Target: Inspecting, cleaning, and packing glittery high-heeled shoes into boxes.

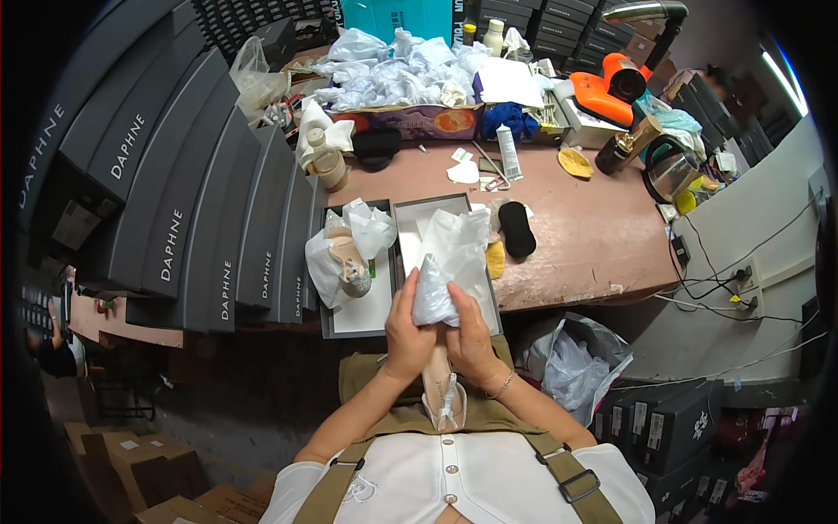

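Both my hands are wrapped around a slingback shoe [435,384] with a pale insole and a silvery-white pointed toe. Its toe points away from me and its heel end lies close to my lap. My left hand [408,336] presses the toe's left side, while my right hand [471,336] closes on its right side. Just beyond is an open grey shoe box [358,307], where a second shoe [351,262] with a glittery silver part lies among white tissue. White tissue paper [454,237] lies in the adjoining box part [436,208], partly behind my hands.
Stacked dark shoe boxes [188,210] stand along the left. At the back of the table [576,253] a printed carton [419,124] holds crumpled white paper. A black oval object [517,230], an orange device [611,92] and a glass kettle [668,170] are further right. A bag [580,367] stands below.
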### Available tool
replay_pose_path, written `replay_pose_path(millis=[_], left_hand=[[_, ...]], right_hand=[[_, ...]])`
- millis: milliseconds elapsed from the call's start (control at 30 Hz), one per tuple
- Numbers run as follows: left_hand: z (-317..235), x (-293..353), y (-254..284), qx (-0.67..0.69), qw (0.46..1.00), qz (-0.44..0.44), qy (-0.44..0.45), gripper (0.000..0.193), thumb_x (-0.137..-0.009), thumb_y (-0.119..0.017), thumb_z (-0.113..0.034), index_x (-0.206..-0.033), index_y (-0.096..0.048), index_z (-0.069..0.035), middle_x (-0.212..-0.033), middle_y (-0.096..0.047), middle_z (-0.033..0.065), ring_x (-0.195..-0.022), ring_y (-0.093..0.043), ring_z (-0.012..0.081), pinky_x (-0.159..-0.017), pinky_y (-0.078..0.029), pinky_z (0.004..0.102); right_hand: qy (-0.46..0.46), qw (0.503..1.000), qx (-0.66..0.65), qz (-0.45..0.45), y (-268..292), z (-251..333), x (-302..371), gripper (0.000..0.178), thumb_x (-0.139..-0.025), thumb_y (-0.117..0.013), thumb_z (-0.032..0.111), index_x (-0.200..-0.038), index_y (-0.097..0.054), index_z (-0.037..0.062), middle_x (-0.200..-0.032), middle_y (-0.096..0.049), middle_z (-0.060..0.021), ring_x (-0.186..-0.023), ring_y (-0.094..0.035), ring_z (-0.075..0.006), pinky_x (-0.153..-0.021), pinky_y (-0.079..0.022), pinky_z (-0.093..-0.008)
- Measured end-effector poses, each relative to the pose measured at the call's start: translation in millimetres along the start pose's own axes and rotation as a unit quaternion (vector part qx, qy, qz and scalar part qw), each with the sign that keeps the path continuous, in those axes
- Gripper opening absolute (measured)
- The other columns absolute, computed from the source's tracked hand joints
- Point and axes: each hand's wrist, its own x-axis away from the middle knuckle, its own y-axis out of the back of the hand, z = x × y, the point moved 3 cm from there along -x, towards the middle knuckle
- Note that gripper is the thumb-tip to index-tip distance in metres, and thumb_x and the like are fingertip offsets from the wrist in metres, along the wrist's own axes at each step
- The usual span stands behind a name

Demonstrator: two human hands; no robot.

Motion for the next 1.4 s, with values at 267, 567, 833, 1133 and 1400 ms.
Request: replay_pose_path(millis=[267, 567, 833, 1133, 1400], left_hand=[[29, -9, -13, 0.159, 0.979, 0.086, 0.091, 0.063, -0.074, -0.048, 0.013, -0.135, -0.045, 0.0, -0.124, -0.058, 0.0144, -0.113, -0.055, 0.0186, -0.097, -0.042, 0.0289], [40, -2, -1, 0.218, 0.962, 0.098, 0.132, 0.069, -0.07, -0.041, 0.017, -0.138, -0.041, 0.004, -0.13, -0.054, 0.0152, -0.117, -0.052, 0.0178, -0.1, -0.039, 0.0281], [32, -21, 6, 0.216, 0.957, 0.159, 0.115, 0.061, -0.072, -0.048, 0.016, -0.131, -0.051, 0.002, -0.121, -0.06, 0.0119, -0.11, -0.055, 0.0147, -0.095, -0.042, 0.026], [18, -13, 6, 0.181, 0.917, 0.327, 0.139, 0.052, -0.078, -0.057, 0.009, -0.129, -0.054, -0.001, -0.12, -0.061, 0.0097, -0.108, -0.057, 0.0146, -0.095, -0.043, 0.0264], [23, -43, -10, 0.144, 0.956, 0.228, 0.119, 0.068, -0.069, -0.046, 0.015, -0.135, -0.047, -0.002, -0.124, -0.058, 0.0127, -0.112, -0.055, 0.0163, -0.097, -0.04, 0.0273]], right_hand=[[0.037, 0.998, 0.048, -0.027, 9, -4, 0, 0.064, -0.071, -0.052, -0.01, -0.133, -0.042, 0.0015, -0.114, -0.05, -0.0198, -0.104, -0.052, -0.0382, -0.093, -0.043, -0.0405], [0.216, 0.965, 0.148, 0.015, 23, -1, -7, 0.021, -0.067, -0.066, 0.003, -0.087, -0.06, 0.0076, -0.083, -0.054, -0.0051, -0.079, -0.056, -0.0229, -0.072, -0.043, -0.0359], [0.053, 0.995, -0.003, 0.08, 60, 5, -36, 0.033, -0.075, -0.075, 0.006, -0.105, -0.062, 0.0029, -0.106, -0.059, -0.0119, -0.098, -0.058, -0.0289, -0.083, -0.048, -0.0352], [-0.047, 0.97, -0.125, 0.203, 69, -19, -79, 0.01, -0.087, -0.063, 0.008, -0.094, -0.063, 0.001, -0.087, -0.064, -0.0051, -0.081, -0.061, -0.0189, -0.074, -0.05, -0.0312], [-0.229, 0.909, -0.321, 0.134, 30, -45, 18, 0.067, -0.093, -0.054, 0.006, -0.148, -0.016, 0.0088, -0.127, -0.048, -0.0154, -0.096, -0.059, -0.0172, -0.079, -0.053, -0.03]])
